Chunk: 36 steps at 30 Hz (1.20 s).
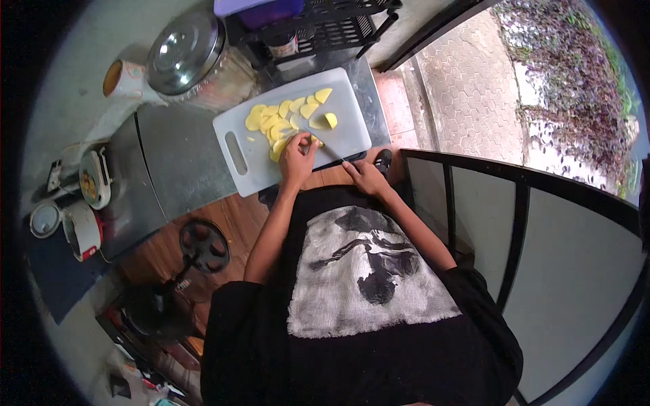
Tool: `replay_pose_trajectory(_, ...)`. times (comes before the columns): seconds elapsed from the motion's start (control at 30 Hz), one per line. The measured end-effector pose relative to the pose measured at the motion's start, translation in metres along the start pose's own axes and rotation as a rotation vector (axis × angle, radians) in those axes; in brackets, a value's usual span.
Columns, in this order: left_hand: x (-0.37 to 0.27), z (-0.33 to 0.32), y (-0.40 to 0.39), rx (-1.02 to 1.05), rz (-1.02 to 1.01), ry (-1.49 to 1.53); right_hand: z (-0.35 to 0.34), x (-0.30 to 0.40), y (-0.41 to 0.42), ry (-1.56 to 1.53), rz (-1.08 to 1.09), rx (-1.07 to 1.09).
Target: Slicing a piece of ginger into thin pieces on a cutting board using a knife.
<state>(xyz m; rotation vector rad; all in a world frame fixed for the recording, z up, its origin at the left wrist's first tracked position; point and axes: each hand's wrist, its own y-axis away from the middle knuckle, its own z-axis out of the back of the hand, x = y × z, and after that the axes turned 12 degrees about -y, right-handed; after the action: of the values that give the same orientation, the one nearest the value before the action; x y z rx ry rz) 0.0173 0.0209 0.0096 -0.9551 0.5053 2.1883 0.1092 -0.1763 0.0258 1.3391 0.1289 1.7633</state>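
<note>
A white plastic cutting board (pixel 325 91) with a slot handle lies on the counter before me. Thin pale-yellow slices, probably potato (pixel 269 119), are spread over its middle and upper part. A thicker yellow chunk (pixel 331 120) rests to their right. My left hand (pixel 297 158) presses down near the lower edge of the board, its fingertips on a small yellow piece (pixel 316 141) that they partly cover. In my right hand (pixel 366 176) is the handle of a knife (pixel 332 151); its blade points up and left, beside that piece and close to my left fingers.
A large clear jar (pixel 223 83) with a metal lid and a black rack (pixel 335 35) stand behind the board. To the left on the dark counter (pixel 172 147) is a white-and-red appliance (pixel 84 231). A framed panel (pixel 482 203) borders my right side.
</note>
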Motion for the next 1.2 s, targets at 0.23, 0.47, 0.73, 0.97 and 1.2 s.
replay_pose_trajectory(0.23, 0.0, -0.001, 0.006, -0.053, -0.008, -0.012, -0.006, -0.009, -0.002, -0.108, 0.057, 0.023)
replay_pose_trajectory(0.47, 0.005, -0.005, 0.008, -0.099, 0.004, 0.017, 0.0, 0.016, 0.006, -0.119, 0.043, 0.044)
replay_pose_trajectory(0.73, 0.011, -0.007, 0.007, -0.093, 0.023, 0.016, 0.003, 0.021, 0.006, -0.029, 0.032, 0.031)
replay_pose_trajectory(0.97, 0.005, -0.004, 0.007, -0.102, 0.024, -0.017, 0.002, 0.018, 0.006, -0.015, 0.055, -0.014)
replay_pose_trajectory(1.2, 0.004, -0.004, 0.007, -0.103, 0.043, 0.007, 0.009, 0.03, 0.006, 0.08, 0.027, 0.012)
